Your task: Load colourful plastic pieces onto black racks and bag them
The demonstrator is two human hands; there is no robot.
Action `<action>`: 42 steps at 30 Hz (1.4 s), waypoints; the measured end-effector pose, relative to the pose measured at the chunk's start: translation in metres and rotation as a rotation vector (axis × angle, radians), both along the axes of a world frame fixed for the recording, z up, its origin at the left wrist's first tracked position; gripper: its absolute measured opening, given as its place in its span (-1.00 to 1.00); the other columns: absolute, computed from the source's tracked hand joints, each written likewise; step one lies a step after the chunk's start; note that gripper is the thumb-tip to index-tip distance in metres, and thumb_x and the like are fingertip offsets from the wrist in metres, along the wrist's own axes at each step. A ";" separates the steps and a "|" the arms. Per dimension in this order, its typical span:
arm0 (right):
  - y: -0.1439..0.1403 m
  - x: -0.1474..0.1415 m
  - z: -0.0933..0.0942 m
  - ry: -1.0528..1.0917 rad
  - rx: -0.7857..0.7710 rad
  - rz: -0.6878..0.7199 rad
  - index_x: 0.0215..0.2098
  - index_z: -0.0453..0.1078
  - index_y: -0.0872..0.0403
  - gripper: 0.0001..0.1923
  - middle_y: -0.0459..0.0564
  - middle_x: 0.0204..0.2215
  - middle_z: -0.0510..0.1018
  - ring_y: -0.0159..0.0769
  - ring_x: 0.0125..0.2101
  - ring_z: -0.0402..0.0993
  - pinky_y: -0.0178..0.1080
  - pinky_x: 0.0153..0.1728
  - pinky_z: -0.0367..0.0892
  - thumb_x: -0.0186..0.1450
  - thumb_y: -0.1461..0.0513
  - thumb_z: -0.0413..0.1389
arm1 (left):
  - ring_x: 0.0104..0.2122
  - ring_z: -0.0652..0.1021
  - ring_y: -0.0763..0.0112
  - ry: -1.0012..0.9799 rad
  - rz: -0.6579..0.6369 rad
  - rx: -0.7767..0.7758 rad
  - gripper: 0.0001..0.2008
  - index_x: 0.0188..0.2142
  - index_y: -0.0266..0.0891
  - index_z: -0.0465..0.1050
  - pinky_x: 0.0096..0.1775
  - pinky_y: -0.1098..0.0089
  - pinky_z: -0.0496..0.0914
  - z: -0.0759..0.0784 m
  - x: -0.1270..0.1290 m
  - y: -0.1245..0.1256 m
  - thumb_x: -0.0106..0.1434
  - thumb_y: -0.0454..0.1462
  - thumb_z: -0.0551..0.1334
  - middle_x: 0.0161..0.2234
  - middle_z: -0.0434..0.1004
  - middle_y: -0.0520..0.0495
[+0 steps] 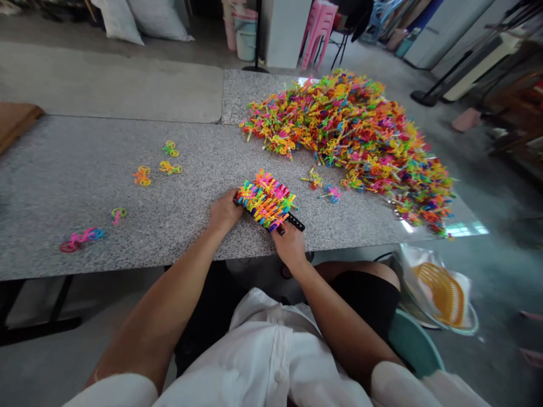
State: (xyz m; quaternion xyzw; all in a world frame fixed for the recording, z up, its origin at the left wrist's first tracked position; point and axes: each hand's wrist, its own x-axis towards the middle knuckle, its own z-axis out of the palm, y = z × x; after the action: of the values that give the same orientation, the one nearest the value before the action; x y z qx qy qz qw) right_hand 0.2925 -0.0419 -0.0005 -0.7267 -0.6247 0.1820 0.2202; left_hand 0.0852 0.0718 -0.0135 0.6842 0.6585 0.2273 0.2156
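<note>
Near the front edge of the grey speckled table (190, 226), both my hands grip a black slotted rack (297, 221). Rows of small bright plastic pieces (267, 198) in yellow, pink, green, orange and blue stand packed on it and hide most of it. My left hand (227, 210) is closed around the rack's left end. At its near right side my right hand (291, 243) is closed too, thumb against the rack's edge. A loose yellow piece (314, 179) and a pink-and-blue one (331, 194) lie just right of the rack.
A large heap of similar colourful plastic pieces (352, 130) covers the table's far right. Several loose ones, including a yellow piece (170, 167) and a pink piece (82, 237), lie to the left. A brown board (17, 124) sits at the left edge. An orange basket (441, 291) is below right.
</note>
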 end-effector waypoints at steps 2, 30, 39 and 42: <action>0.000 -0.001 -0.003 -0.012 0.023 0.018 -0.10 0.63 0.05 -0.78 0.16 -0.11 0.74 -0.05 -0.07 0.65 -0.19 -0.09 0.41 0.48 0.20 0.12 | 0.02 0.65 0.08 0.001 0.000 -0.005 -0.58 0.18 -0.07 0.57 0.00 0.30 0.42 -0.001 0.000 0.000 0.35 -0.16 0.32 0.02 0.73 -0.11; 0.002 0.005 0.005 -0.186 -0.059 0.080 -0.06 0.66 0.14 -0.70 0.23 -0.13 0.74 -0.02 -0.10 0.67 -0.19 -0.11 0.41 0.49 0.19 0.10 | 0.01 0.65 0.13 -0.066 -0.044 -0.020 -0.54 0.25 -0.12 0.54 0.04 0.27 0.41 0.004 0.003 -0.004 0.36 -0.21 0.31 0.06 0.72 -0.14; 0.013 0.023 0.024 -0.009 -0.277 0.220 -0.05 0.67 0.06 -0.77 0.02 -0.22 0.76 -0.24 -0.25 0.67 -0.33 -0.19 0.39 0.51 0.20 0.15 | 0.01 0.66 0.07 0.053 -0.021 -0.031 -0.54 0.22 -0.11 0.55 -0.04 0.30 0.43 0.012 0.001 -0.002 0.34 -0.24 0.26 0.06 0.72 -0.14; 0.040 0.068 0.038 0.026 -0.326 0.108 -0.08 0.68 0.05 -0.70 -0.03 -0.27 0.75 -0.29 -0.32 0.66 -0.35 -0.24 0.40 0.54 0.23 0.06 | -0.02 0.66 0.06 0.091 -0.003 -0.046 -0.56 0.21 -0.09 0.55 -0.08 0.30 0.43 0.011 0.000 0.001 0.35 -0.22 0.24 0.02 0.73 -0.14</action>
State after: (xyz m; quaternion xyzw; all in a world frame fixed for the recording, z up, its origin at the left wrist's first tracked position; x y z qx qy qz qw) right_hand 0.3606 -0.0016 0.0372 -0.7158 -0.6221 0.3019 0.0976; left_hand 0.0850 0.0731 -0.0027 0.6897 0.6718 0.1804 0.2012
